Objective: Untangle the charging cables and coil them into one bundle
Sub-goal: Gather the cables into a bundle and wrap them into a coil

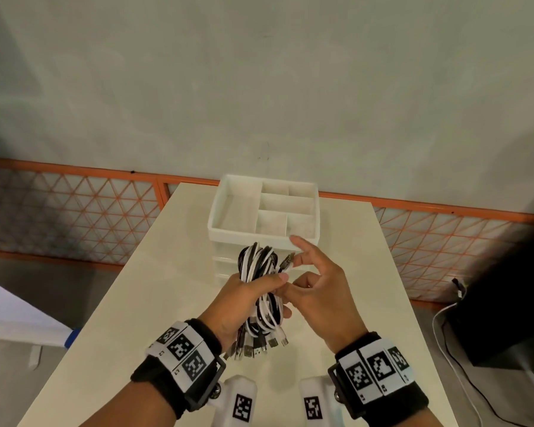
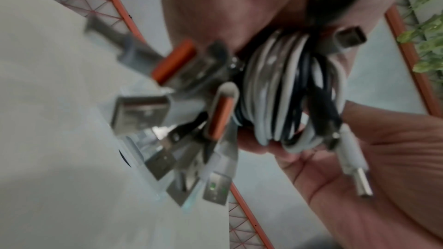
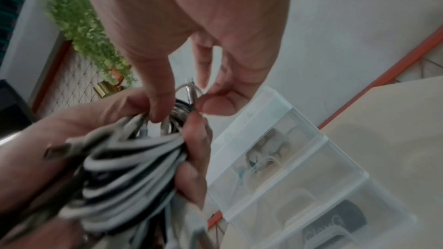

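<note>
My left hand grips a coiled bundle of black and white charging cables above the table, thumb over the front. The cables' loops stick up past the fist, and several USB plugs hang below it. The left wrist view shows the coil and blurred plugs close up. My right hand is at the bundle's right side and pinches a loose plug end, index finger stretched out. In the right wrist view that plug end sits at my fingertips, above the left hand.
A white compartment tray tops a translucent drawer unit just behind the hands, on a cream table. An orange mesh fence runs behind. A black box with trailing wires stands off the table's right side.
</note>
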`<state>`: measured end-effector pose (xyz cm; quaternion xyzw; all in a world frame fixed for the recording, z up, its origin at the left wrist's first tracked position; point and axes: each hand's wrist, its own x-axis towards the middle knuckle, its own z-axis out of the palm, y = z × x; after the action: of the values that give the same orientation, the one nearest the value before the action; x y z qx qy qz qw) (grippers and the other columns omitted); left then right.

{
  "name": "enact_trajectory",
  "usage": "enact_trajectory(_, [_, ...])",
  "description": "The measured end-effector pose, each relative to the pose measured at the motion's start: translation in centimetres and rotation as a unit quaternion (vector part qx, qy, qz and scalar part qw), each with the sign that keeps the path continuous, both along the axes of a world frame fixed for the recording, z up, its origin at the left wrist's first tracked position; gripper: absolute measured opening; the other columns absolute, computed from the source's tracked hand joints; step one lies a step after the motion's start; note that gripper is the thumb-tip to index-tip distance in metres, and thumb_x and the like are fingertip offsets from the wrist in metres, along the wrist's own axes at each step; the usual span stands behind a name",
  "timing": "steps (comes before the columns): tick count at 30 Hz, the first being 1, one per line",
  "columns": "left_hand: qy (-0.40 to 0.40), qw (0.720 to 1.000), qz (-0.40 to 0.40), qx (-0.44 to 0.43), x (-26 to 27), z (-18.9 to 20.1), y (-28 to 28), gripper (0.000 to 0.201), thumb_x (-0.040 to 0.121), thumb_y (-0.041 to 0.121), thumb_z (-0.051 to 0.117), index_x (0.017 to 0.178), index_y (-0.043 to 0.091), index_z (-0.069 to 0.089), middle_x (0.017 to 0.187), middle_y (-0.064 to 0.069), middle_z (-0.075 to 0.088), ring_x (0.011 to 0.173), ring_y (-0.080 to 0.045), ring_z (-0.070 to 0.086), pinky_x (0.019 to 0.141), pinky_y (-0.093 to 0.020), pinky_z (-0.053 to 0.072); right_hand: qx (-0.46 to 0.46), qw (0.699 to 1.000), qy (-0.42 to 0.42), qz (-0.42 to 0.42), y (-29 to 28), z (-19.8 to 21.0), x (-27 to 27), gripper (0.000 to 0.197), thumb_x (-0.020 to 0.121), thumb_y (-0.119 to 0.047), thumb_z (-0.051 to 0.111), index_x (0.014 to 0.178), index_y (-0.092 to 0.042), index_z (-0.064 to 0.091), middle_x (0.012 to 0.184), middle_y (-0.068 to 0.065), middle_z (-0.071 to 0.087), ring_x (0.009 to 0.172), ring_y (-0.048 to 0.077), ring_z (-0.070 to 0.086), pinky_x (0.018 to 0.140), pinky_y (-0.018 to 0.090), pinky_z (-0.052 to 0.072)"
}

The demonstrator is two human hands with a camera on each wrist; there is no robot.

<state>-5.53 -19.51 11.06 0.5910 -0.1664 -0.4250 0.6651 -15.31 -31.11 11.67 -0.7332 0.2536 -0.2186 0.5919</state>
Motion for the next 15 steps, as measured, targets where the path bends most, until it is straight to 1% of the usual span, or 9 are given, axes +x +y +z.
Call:
enact_trajectory(2, [0.006,1.0,-0.006,0.003,-0.2,0.2,-0.1,0.022,0.087,0.024,0.07,0.096,0.003,0.071,0.08,-0.022,0.069,0.069,-0.029,0.071,0.061,-0.032,0.054,0.012,0.998,-0.025,0.054,-0.5,0.2,-0.5,0.056,0.08,-0.002,0.078,0.124,-0.034,0.066,0.101,0.009,0.07,0.064,0.026,0.069,0.066,0.028,0.057])
enact_trajectory(4, [0.01,1.0,-0.013,0.008,-0.5,0.4,-0.3,0.018,0.086,0.024,0.072,0.088,0.006,0.071,0.077,-0.019,0.068,0.071,-0.03,0.071,0.062,-0.032,0.055,0.03,0.995,-0.042,0.082,-1.0,0.3,-0.9,0.051,0.082,0.005,0.075,0.12,-0.028,0.068,0.085,0.012,0.075,0.068,0.03,0.071,0.074,0.035,0.061])
enact_trajectory(6, [0.011,1.0,-0.009,0.01,-0.5,0.5,-0.3,0.016,0.085,0.025,0.073,0.08,0.01,0.072,0.075,-0.015,0.067,0.074,-0.032,0.071,0.066,-0.034,0.055,0.043,0.992,-0.048,0.105,-1.5,0.2,-1.2,0.049,0.084,0.006,0.073,0.122,-0.024,0.068,0.075,0.01,0.075,0.072,0.023,0.071,0.084,0.036,0.059])
enact_trajectory(7, [0.016,1.0,-0.005,0.004,-0.5,0.5,-0.3,0.015,0.085,0.025,0.073,0.081,0.01,0.073,0.076,-0.014,0.066,0.075,-0.032,0.071,0.067,-0.035,0.055,0.049,0.991,-0.056,0.114,-1.6,0.2,-1.3,0.045,0.086,0.005,0.071,0.123,-0.021,0.069,0.075,0.012,0.074,0.074,0.02,0.071,0.086,0.034,0.058])
enact_trajectory(8, [0.023,1.0,-0.001,-0.003,-0.5,0.5,-0.2,0.017,0.085,0.026,0.073,0.086,0.009,0.073,0.077,-0.015,0.066,0.075,-0.032,0.07,0.068,-0.035,0.055,0.056,0.989,-0.068,0.119,-1.7,0.2,-1.3,0.041,0.088,0.005,0.07,0.122,-0.018,0.07,0.076,0.015,0.074,0.075,0.019,0.07,0.086,0.032,0.058])
enact_trajectory(10, [0.026,1.0,-0.003,-0.004,-0.6,0.6,-0.1,0.033,0.083,0.033,0.075,0.096,0.003,0.072,0.081,-0.016,0.067,0.075,-0.032,0.07,0.07,-0.036,0.056,0.062,0.988,-0.093,0.111,-1.5,0.1,-1.2,0.036,0.088,0.009,0.068,0.117,-0.013,0.073,0.078,0.018,0.074,0.072,0.019,0.07,0.082,0.033,0.059])
enact_trajectory(12, [0.02,1.0,-0.014,0.006,-0.7,0.7,0.0,0.049,0.079,0.04,0.074,0.104,-0.002,0.071,0.082,-0.019,0.068,0.074,-0.03,0.071,0.068,-0.035,0.057,0.042,0.991,-0.103,0.079,-1.0,-0.2,-0.7,0.035,0.082,0.011,0.072,0.108,-0.013,0.075,0.082,0.015,0.074,0.071,0.018,0.07,0.074,0.033,0.059])
enact_trajectory(13, [0.021,1.0,-0.017,0.003,-0.7,0.7,0.1,0.051,0.078,0.041,0.075,0.106,-0.002,0.071,0.084,-0.022,0.069,0.073,-0.029,0.071,0.068,-0.036,0.057,0.021,0.993,-0.102,0.056,-0.7,-0.3,-0.4,0.034,0.08,0.008,0.075,0.104,-0.016,0.075,0.085,0.012,0.074,0.071,0.019,0.071,0.07,0.033,0.059])
enact_trajectory(15, [0.031,0.999,-0.009,-0.01,-0.4,0.6,0.4,0.049,0.078,0.04,0.079,0.107,0.001,0.073,0.098,-0.028,0.071,0.085,-0.036,0.071,0.083,-0.046,0.057,-0.028,0.995,-0.099,0.01,0.3,-0.6,0.2,0.028,0.078,0.0,0.08,0.095,-0.021,0.073,0.083,0.003,0.074,0.071,0.02,0.07,0.061,0.035,0.06])
